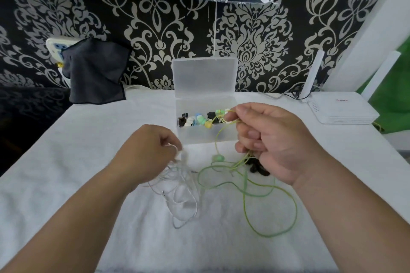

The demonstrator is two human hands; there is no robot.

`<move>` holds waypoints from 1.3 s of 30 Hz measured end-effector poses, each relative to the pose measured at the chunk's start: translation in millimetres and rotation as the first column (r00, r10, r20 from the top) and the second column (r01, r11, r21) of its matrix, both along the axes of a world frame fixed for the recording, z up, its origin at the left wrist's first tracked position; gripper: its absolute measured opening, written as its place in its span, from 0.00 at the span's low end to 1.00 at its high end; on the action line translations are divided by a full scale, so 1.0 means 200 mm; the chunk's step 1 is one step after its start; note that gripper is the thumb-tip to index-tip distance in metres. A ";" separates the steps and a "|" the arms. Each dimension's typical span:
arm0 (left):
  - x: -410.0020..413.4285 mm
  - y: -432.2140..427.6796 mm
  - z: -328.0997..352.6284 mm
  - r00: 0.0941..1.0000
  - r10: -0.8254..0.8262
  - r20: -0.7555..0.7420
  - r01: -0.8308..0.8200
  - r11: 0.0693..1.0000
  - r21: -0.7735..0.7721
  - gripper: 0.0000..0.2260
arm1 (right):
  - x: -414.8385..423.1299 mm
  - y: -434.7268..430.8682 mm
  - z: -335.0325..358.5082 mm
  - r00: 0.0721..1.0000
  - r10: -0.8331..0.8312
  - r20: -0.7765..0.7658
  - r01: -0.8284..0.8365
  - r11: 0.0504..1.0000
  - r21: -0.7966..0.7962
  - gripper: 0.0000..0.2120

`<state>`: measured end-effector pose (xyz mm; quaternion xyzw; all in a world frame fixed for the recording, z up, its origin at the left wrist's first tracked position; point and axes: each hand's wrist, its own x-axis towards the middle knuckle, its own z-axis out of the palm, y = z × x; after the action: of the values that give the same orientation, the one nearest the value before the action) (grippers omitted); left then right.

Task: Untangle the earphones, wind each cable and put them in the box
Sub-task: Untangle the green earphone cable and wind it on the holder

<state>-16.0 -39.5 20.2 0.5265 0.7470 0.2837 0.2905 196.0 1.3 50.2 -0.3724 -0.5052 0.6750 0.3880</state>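
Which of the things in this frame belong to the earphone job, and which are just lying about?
Part of the job: white earphone cable, pinched by the left hand; green earphone cable, held by the right hand; black earphones beneath that hand; open clear box with earbuds inside.
Lying about: white router; dark cloth; wall socket.
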 end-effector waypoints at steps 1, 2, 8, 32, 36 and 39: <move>-0.03 0.01 0.00 0.995 0.067 -0.071 -0.066 0.998 0.017 0.13 | 0.01 0.01 0.00 0.999 0.010 0.040 -0.011 1.000 0.008 0.11; -0.06 0.01 0.00 0.983 0.127 -0.130 -0.123 0.992 0.039 0.13 | 0.03 0.01 0.00 0.997 0.029 0.065 -0.030 1.000 0.011 0.10; -0.08 0.00 0.04 0.993 -0.020 -0.112 0.031 0.994 0.103 0.31 | 0.07 0.01 0.00 0.969 0.113 0.219 -0.109 0.994 -0.029 0.13; 0.09 0.10 0.07 0.681 0.360 0.637 -0.638 0.719 0.275 0.07 | 0.36 0.04 0.02 0.904 0.198 0.378 -0.193 0.980 -0.051 0.05; 0.11 0.11 0.06 0.672 0.420 0.610 -0.642 0.740 0.198 0.10 | 0.43 0.05 0.02 0.907 0.126 0.401 -0.102 0.991 -0.081 0.06; 0.13 0.12 0.07 0.631 0.450 0.632 -0.675 0.720 0.162 0.18 | 0.49 0.06 0.00 0.814 0.072 0.576 -0.030 0.996 -0.082 0.07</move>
<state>10.0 -15.1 34.3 0.2011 0.6876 0.6402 0.2773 294.7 12.8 49.4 -0.5593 -0.5853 0.5571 0.1850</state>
